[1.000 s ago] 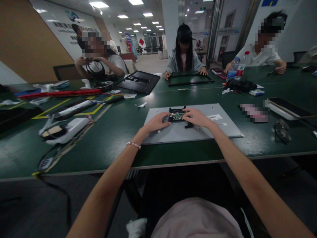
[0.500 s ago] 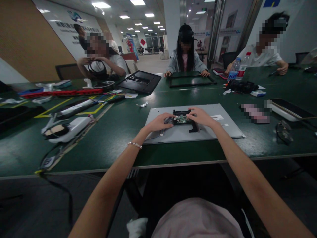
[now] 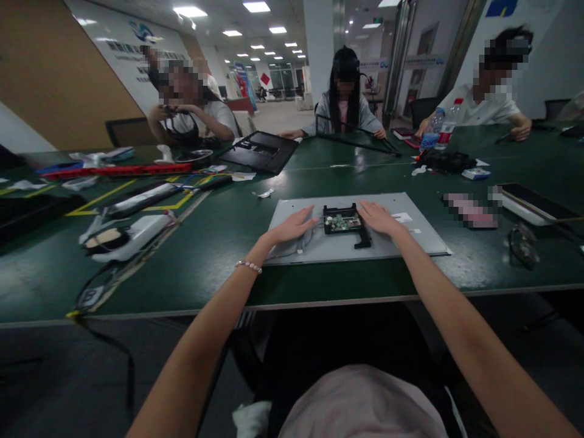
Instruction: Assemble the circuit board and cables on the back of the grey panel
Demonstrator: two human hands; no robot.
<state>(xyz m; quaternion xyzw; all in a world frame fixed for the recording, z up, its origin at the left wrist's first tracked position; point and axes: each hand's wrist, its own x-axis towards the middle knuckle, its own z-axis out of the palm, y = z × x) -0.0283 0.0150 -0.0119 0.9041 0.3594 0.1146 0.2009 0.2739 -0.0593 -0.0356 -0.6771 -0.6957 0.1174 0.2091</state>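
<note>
A flat grey panel (image 3: 387, 243) lies on the green table in front of me. On its middle rests a black plastic bracket (image 3: 364, 236) that frames a green circuit board (image 3: 342, 223). My left hand (image 3: 294, 225) lies over the panel left of the bracket, its fingers stretched out, above a thin grey cable (image 3: 301, 243). My right hand (image 3: 376, 217) is spread flat at the bracket's right side, the fingertips close to its edge; whether they touch it I cannot tell. Neither hand holds anything.
Across the green table (image 3: 219, 267), a person holds up a thin black frame (image 3: 360, 143). A black back cover (image 3: 260, 151) lies left of it. White devices (image 3: 137, 237) and cables are at the left. Bottles (image 3: 446, 128), a pink phone (image 3: 469, 210) and a clear roll (image 3: 523, 243) are at the right.
Both my hands have drawn apart from the circuit board and flattened out beside it. The bracket has shifted slightly right. The person opposite has raised and tilted the black frame.
</note>
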